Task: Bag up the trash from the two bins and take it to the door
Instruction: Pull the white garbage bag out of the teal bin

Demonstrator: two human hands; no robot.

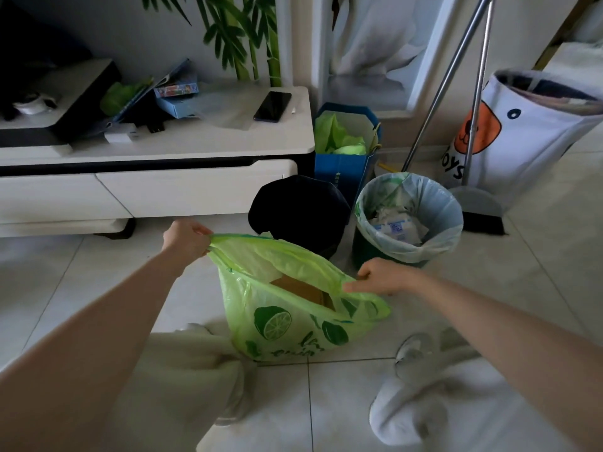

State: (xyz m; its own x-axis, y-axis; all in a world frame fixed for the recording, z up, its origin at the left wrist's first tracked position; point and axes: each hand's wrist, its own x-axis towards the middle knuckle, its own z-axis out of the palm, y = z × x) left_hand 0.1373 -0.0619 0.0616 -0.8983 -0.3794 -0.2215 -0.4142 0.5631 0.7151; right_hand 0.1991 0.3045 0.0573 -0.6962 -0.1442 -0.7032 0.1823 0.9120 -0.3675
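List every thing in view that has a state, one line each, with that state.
green bag: mouth held open, brown cardboard inside
left hand: grips the bag's rim
right hand: pinches the bag's opposite rim
black bin: upright, contents too dark to tell
lined bin: upright, liner in place, trash inside
blue paper bag: open, green plastic inside
phone: screen dark, flat on the cabinet

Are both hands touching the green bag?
Touching. In the head view the left hand and the right hand each pinch the rim of the green bag, holding it open.
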